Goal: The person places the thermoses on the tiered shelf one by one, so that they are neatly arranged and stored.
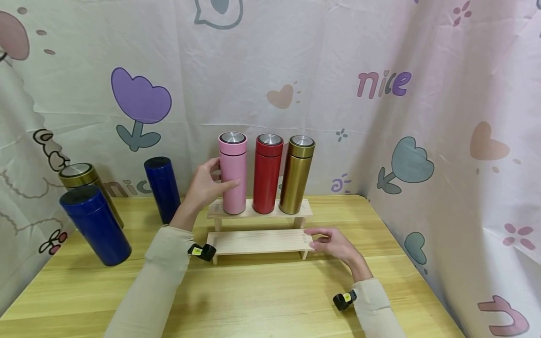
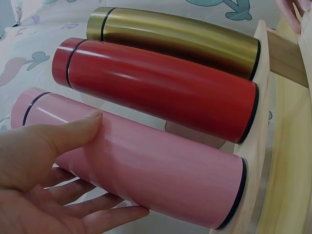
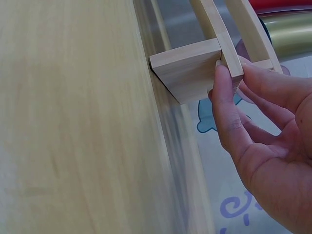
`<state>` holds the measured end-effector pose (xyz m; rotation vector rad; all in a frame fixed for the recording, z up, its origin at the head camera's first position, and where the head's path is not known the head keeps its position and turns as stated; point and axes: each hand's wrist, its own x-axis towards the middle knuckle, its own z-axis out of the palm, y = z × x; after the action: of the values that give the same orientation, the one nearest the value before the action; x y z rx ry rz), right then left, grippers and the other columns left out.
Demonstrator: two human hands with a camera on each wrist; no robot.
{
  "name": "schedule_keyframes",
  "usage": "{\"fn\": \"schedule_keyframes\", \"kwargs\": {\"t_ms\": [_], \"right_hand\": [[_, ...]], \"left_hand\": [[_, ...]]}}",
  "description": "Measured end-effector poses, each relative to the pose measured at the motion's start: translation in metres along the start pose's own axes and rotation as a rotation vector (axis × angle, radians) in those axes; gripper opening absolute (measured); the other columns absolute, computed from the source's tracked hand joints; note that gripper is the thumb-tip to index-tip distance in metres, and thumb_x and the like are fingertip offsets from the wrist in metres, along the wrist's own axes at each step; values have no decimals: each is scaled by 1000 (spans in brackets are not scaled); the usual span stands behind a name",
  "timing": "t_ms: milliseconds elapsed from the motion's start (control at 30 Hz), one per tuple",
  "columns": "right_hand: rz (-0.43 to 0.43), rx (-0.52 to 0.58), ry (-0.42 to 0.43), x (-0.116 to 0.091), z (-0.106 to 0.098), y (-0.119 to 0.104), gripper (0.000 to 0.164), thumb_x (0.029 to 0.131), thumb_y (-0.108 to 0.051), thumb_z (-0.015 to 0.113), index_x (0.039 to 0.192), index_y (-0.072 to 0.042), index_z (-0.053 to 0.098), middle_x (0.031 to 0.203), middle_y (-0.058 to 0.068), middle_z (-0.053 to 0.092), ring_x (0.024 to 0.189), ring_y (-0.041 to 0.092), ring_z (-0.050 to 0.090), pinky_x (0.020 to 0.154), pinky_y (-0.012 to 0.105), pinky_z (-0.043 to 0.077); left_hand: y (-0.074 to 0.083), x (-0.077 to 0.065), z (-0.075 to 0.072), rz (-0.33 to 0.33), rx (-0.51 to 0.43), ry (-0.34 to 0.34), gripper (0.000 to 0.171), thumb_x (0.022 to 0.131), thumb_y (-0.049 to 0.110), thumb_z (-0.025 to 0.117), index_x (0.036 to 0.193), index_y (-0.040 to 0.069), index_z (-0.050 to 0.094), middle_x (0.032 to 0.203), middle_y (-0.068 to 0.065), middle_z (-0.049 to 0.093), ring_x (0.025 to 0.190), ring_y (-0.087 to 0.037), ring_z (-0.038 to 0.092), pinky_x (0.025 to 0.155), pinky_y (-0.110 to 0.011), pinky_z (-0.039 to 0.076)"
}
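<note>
Thermos flask point(image 1: 234, 165), pink w/ a metallic lid top, stands upright nr ctr of the head frame, at the left end of an upper wooden shelf point(image 1: 216, 210). L hand point(image 1: 206, 185) holds it, thumb across the front; fingers are mostly hidden there, but L wrist cam, lower left, shows them spread along its other side. R hand point(image 1: 334, 244) pinches the right end of a lower wooden shelf point(image 1: 258, 241); only R wrist cam, upper right, clearly shows digits on both faces of the board, by its leg panel point(image 3: 187, 68). Red flask point(image 1: 267, 180) & gold flask point(image 1: 297, 180) stand alongside, apart; L wrist view adds black base rims. Head view alone has, at left, a blue flask point(image 1: 99, 227), another blue flask point(image 1: 162, 190) & a second gold flask point(image 1: 78, 174).
</note>
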<state>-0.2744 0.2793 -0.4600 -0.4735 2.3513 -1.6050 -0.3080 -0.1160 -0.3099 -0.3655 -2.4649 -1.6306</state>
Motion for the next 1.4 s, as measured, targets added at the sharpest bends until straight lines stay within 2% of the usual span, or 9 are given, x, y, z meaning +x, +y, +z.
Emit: {"fn": "schedule_keyframes", "kwargs": {"t_ms": [200,533,733,900,1067,1233,1400], "right_hand": [[-12,3,-7,2,1,-1,49,97,-6,69,142,7,55,133,38,60,91,12,72,87,40,64],[-8,0,-6,1,1,-1,49,97,-7,69,142,6,55,135,36,60,93,18,74,89,44,63],[3,3,4,2,2,1,49,97,-8,69,142,4,56,135,34,61,93,14,73,88,42,63],[16,0,7,2,3,1,49,97,-10,70,142,2,58,134,32,63,94,14,73,88,39,63],[7,-7,7,1,2,0,49,97,-10,70,142,2,58,135,31,63,95,16,73,88,40,63],[3,-15,8,1,1,1,49,97,-9,70,142,3,57,137,32,61,96,15,73,89,41,63],[6,-18,15,-1,0,1,49,97,-10,70,143,3,57,138,32,60,97,15,73,90,40,63]], "left_hand": [[-4,-2,-1,2,13,3,86,91,26,80,159,3,33,157,-25,45,135,-48,54,110,-60,50],[-7,-1,0,14,17,3,84,92,24,79,160,5,32,156,-25,46,137,-47,53,112,-60,48],[-9,-3,-3,31,-9,-7,90,91,22,80,163,10,27,158,-25,44,139,-47,51,112,-60,48],[-14,-12,-15,46,-22,-25,89,89,27,82,161,12,32,156,-24,47,138,-47,52,110,-59,50],[-17,-28,-33,55,57,-27,86,90,33,82,160,13,36,155,-22,51,139,-46,53,111,-61,49],[-20,-44,-48,79,128,1,80,91,33,80,157,12,40,152,-21,54,136,-44,57,105,-60,53],[-26,-60,-65,57,168,7,77,93,36,78,157,13,42,153,-20,52,137,-46,54,104,-64,52]]}}
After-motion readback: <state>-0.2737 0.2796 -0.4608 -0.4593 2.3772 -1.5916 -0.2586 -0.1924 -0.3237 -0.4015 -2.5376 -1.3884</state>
